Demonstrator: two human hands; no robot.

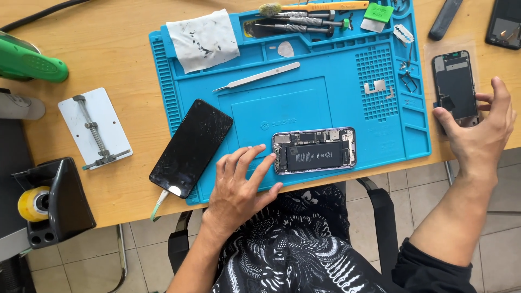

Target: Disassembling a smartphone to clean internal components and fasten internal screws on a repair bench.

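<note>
The opened purple phone body with exposed black battery (314, 150) lies on the blue silicone repair mat (336, 103), left hand (239, 187) spread flat against its end. The right hand (477, 127), grip pinching, holds the detached black screen panel (456, 87) at the wooden table (108, 59) edge; it could slip off and crack

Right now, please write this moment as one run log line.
left hand: flat on blue mat, touching opened phone | right hand: on screen panel | cracked phone: untouched
</note>
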